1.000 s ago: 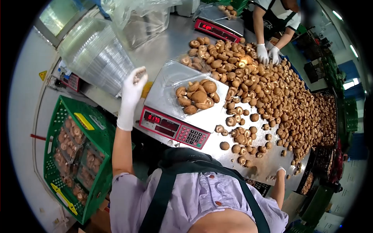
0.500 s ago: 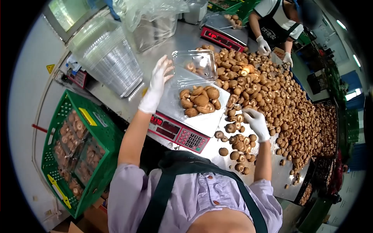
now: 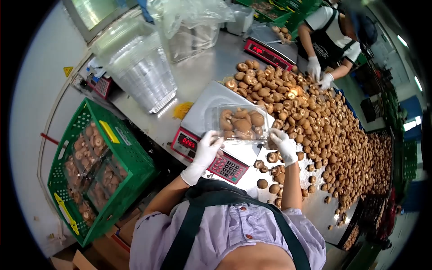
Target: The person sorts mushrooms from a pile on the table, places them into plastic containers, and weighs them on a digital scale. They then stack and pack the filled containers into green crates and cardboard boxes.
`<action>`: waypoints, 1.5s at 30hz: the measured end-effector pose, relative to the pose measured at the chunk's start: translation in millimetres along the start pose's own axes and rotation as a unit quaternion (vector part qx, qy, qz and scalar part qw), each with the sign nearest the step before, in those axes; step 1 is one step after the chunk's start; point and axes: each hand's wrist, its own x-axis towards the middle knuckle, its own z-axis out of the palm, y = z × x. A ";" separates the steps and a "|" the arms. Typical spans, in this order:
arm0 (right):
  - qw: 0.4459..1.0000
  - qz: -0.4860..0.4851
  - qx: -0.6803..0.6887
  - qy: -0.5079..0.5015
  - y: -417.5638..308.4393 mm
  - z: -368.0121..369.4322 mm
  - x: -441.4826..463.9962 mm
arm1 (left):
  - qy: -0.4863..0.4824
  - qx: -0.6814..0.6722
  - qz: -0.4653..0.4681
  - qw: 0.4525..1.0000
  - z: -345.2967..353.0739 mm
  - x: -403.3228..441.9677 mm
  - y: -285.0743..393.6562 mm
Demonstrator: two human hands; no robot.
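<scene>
A clear plastic clamshell box [image 3: 234, 135] full of brown mushrooms [image 3: 242, 124] sits over the scale's plate, its lid folded down on top. White gloves cover both my hands. At the box's near left corner, my left hand [image 3: 208, 150] is closed with its fingertips on the rim. My right hand [image 3: 283, 146] pinches the near right corner. Beneath is the red scale [image 3: 216, 162], its display lit and its metal plate [image 3: 202, 105] partly covered. Loose mushrooms [image 3: 275, 172] lie beside and below my right hand.
A large mushroom heap [image 3: 310, 117] spreads to the right. Stacked clear boxes [image 3: 139, 67] stand at the back left. A green crate [image 3: 135, 166] holds packed mushrooms at left. Across the table, a gloved co-worker [image 3: 328, 45] handles mushrooms near a second red scale [image 3: 270, 54].
The box's lid has come down over the mushrooms. My left hand moved down to the near left corner, and my right hand left the loose mushrooms for the right corner.
</scene>
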 end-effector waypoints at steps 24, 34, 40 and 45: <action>0.943 -0.170 0.284 -0.037 62.9 52.1 -2.4 | 0.021 0.043 0.270 0.962 -46.1 -36.7 4.6; 0.942 -0.206 0.079 -0.255 -17.6 216.6 -50.5 | 0.089 -0.456 0.275 0.842 -70.7 -96.2 23.9; 0.912 -0.213 -0.096 -0.338 -36.0 241.9 -38.2 | 0.368 -0.340 0.359 0.787 -182.4 -194.5 64.8; 0.912 -0.180 -0.142 -0.341 -26.9 238.9 -30.1 | 0.529 -0.131 0.347 0.763 -296.4 -307.1 104.9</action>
